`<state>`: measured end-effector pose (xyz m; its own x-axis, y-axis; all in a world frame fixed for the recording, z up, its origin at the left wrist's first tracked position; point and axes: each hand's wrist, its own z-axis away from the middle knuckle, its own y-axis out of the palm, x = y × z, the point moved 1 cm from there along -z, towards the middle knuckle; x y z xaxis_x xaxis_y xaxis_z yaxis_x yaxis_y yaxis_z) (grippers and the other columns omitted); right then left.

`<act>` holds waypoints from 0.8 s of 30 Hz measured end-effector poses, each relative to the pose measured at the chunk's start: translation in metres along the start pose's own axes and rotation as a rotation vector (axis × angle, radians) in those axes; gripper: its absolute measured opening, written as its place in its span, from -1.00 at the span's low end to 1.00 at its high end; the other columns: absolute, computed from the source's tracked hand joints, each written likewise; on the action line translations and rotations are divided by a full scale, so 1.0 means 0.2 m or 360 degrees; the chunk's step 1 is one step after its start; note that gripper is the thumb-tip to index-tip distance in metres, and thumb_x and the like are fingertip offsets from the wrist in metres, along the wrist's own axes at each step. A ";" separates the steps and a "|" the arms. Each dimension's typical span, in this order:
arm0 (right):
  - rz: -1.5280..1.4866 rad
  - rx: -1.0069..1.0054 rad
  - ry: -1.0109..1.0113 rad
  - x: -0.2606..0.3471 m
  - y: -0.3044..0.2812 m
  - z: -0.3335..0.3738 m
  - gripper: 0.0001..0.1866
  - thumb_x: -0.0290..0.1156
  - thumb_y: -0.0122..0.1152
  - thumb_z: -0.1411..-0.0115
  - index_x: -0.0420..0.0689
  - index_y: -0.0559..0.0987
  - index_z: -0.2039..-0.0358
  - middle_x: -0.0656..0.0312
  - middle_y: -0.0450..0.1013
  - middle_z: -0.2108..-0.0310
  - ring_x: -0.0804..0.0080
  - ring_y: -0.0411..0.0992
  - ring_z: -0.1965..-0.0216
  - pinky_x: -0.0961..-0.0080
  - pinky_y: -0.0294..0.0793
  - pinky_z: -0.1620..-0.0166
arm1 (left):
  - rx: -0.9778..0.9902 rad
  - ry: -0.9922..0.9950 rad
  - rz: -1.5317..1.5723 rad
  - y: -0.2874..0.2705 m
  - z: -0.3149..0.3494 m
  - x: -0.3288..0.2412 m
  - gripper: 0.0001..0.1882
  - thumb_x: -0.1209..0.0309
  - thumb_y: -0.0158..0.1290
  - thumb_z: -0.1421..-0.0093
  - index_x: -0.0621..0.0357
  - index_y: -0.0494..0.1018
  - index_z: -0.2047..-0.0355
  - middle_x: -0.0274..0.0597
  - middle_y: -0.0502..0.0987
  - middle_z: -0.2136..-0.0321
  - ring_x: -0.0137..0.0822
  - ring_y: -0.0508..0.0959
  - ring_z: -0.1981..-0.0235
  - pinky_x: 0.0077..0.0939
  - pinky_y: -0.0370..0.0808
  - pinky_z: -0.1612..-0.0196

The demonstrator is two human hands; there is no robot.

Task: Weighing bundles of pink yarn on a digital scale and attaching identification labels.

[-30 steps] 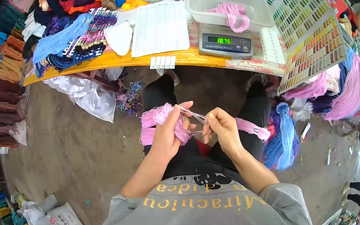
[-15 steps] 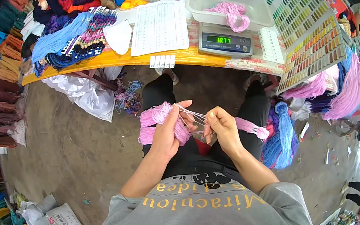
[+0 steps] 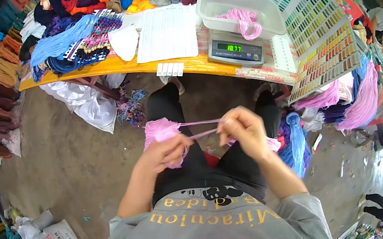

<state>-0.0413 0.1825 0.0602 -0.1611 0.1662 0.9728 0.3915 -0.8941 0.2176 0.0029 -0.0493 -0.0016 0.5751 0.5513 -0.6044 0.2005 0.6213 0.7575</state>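
Pink yarn point(image 3: 162, 130) sits at the centre of the frame, a fluffy bundle that we grip in our left hand point(image 3: 164, 153), fingers curled tight around its lower part. Two thin strands point(image 3: 203, 127) of the same yarn run rightward from the bundle to our right hand point(image 3: 245, 128), which pinches them between thumb and fingertips, the other fingers folded in; a short pink tail shows just below and to the right of that hand. Both hands hover over our dark trousers, above the concrete floor point(image 3: 69, 169).

Across the upper middle of the frame runs a yellow-edged table point(image 3: 108, 70). On it, at upper right, a digital scale point(image 3: 234, 50) carries a white plastic tub point(image 3: 214, 8) holding another pink skein point(image 3: 243, 21). Left of the scale lies a sheet of paper point(image 3: 168, 33), and further left a blue hank of thread point(image 3: 56, 43). Colour sample cards point(image 3: 318, 34) fan out on the right.
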 end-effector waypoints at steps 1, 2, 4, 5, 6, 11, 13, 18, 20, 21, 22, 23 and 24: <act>-0.0095 -0.0020 -0.0069 0.08 -0.02 -0.03 -0.86 -0.43 0.00 -0.26 -0.25 0.41 0.37 0.20 0.43 0.48 0.51 0.45 0.51 0.64 0.43 0.42 | -0.0189 -0.0094 0.0105 -0.12 0.07 0.02 -0.74 0.26 -0.16 -0.30 0.17 0.42 0.30 -0.52 0.14 0.83 -0.66 0.04 0.86 -0.75 0.03 0.77; -0.0091 0.0041 -0.0276 0.18 -0.04 -0.07 -0.83 -0.39 -0.01 -0.26 -0.25 0.40 0.36 0.17 0.43 0.47 0.46 0.46 0.50 0.61 0.45 0.41 | -0.0274 -0.0053 0.0399 -0.26 0.13 0.04 -0.76 0.26 -0.18 -0.31 0.14 0.36 0.37 -0.51 0.13 0.83 -0.66 0.03 0.86 -0.73 0.00 0.78; -0.0116 0.0100 -0.0550 0.43 0.00 -0.16 -0.82 -0.36 -0.04 -0.28 -0.23 0.39 0.36 0.14 0.45 0.43 0.37 0.50 0.44 0.58 0.46 0.40 | -0.0317 0.0024 0.0676 -0.45 0.16 0.06 -0.75 0.25 -0.20 -0.32 0.12 0.30 0.44 -0.51 0.13 0.83 -0.65 0.02 0.86 -0.70 -0.02 0.79; -0.0220 0.0182 -0.0685 0.55 0.00 -0.23 -0.83 -0.37 -0.06 -0.28 -0.23 0.38 0.34 0.12 0.46 0.42 0.34 0.52 0.40 0.55 0.49 0.37 | -0.0428 0.0056 0.0704 -0.56 0.22 0.08 -0.76 0.26 -0.20 -0.31 0.13 0.31 0.41 -0.47 0.16 0.79 -0.62 0.07 0.82 -0.67 0.03 0.76; -0.0104 0.0129 -0.0751 0.69 0.05 -0.29 -0.83 -0.39 -0.07 -0.28 -0.24 0.38 0.31 0.10 0.46 0.40 0.32 0.52 0.38 0.49 0.52 0.34 | -0.0563 0.0110 0.0737 -0.61 0.26 0.13 -0.78 0.27 -0.21 -0.30 0.14 0.31 0.37 -0.44 0.20 0.74 -0.59 0.11 0.78 -0.64 0.08 0.72; 0.0372 0.0384 -0.1460 1.40 0.16 -0.68 -0.75 -0.37 -0.08 -0.27 -0.28 0.46 0.20 0.11 0.47 0.22 0.39 0.43 0.12 0.52 0.37 0.02 | -0.1167 0.0287 0.0958 -1.01 0.55 0.39 -0.76 0.32 -0.25 -0.26 0.18 0.33 0.21 -0.26 0.36 0.51 -0.43 0.34 0.57 -0.49 0.34 0.55; 0.0185 0.0115 -0.1325 1.54 0.25 -0.70 -0.86 -0.39 -0.05 -0.26 -0.19 0.43 0.33 0.09 0.46 0.26 0.39 0.42 0.21 0.45 0.40 0.09 | -0.1443 0.0347 0.1090 -1.21 0.77 0.60 -0.72 0.34 -0.26 -0.25 0.19 0.34 0.14 -0.19 0.43 0.42 -0.36 0.43 0.49 -0.43 0.44 0.48; 0.0799 -0.0192 -0.1882 2.22 -0.09 -0.81 -0.80 -0.39 0.03 -0.20 -0.24 0.49 0.23 0.17 0.44 0.20 0.44 0.38 0.15 0.50 0.37 0.03 | -0.1638 0.0407 0.1218 -1.49 0.71 0.72 -0.80 0.33 -0.24 -0.24 0.14 0.34 0.29 -0.28 0.35 0.57 -0.44 0.28 0.64 -0.52 0.25 0.62; 0.0784 -0.0416 -0.1921 2.33 -0.16 -0.77 -0.82 -0.41 0.07 -0.15 -0.22 0.51 0.28 0.18 0.44 0.22 0.46 0.38 0.15 0.55 0.36 0.04 | -0.1591 0.0424 0.1236 -1.58 0.70 0.77 -0.77 0.29 -0.20 -0.25 0.08 0.32 0.51 -0.44 0.20 0.82 -0.58 0.04 0.87 -0.68 -0.04 0.83; 0.0814 -0.0469 -0.1976 2.38 -0.23 -0.76 -0.85 -0.40 0.09 -0.13 -0.18 0.54 0.32 0.22 0.46 0.31 0.48 0.38 0.22 0.59 0.35 0.10 | -0.1716 0.0375 0.0965 -1.54 0.63 0.74 -0.77 0.27 -0.15 -0.24 0.11 0.37 0.46 -0.40 0.26 0.78 -0.58 0.09 0.86 -0.68 -0.03 0.80; 0.0822 -0.0468 -0.1970 2.36 -0.23 -0.75 -0.85 -0.40 0.09 -0.13 -0.18 0.54 0.32 0.22 0.46 0.31 0.48 0.38 0.22 0.59 0.35 0.10 | -0.1714 0.0367 0.0971 -1.47 0.59 0.68 -0.77 0.27 -0.15 -0.24 0.11 0.37 0.46 -0.40 0.26 0.78 -0.58 0.09 0.86 -0.68 -0.03 0.80; 0.0925 -0.0725 -0.1842 2.34 -0.24 -0.72 -0.86 -0.40 0.09 -0.13 -0.16 0.54 0.33 0.24 0.45 0.35 0.50 0.37 0.28 0.61 0.34 0.17 | -0.1583 0.0369 0.0928 -1.38 0.55 0.62 -0.76 0.24 -0.13 -0.24 0.13 0.40 0.38 -0.40 0.28 0.76 -0.59 0.08 0.86 -0.69 -0.01 0.79; 0.1023 -0.0984 -0.1704 2.32 -0.25 -0.69 -0.87 -0.41 0.08 -0.13 -0.15 0.54 0.35 0.27 0.45 0.39 0.52 0.37 0.34 0.63 0.34 0.25 | -0.1452 0.0370 0.0880 -1.30 0.52 0.55 -0.73 0.21 -0.11 -0.24 0.14 0.43 0.31 -0.40 0.29 0.75 -0.60 0.07 0.86 -0.70 0.00 0.78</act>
<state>-0.2615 0.2473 0.4900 0.7656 -0.3560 0.5358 -0.3727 -0.9244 -0.0817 0.0962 -0.2076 -0.2402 0.2218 0.9135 -0.3411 -0.7584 0.3814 0.5285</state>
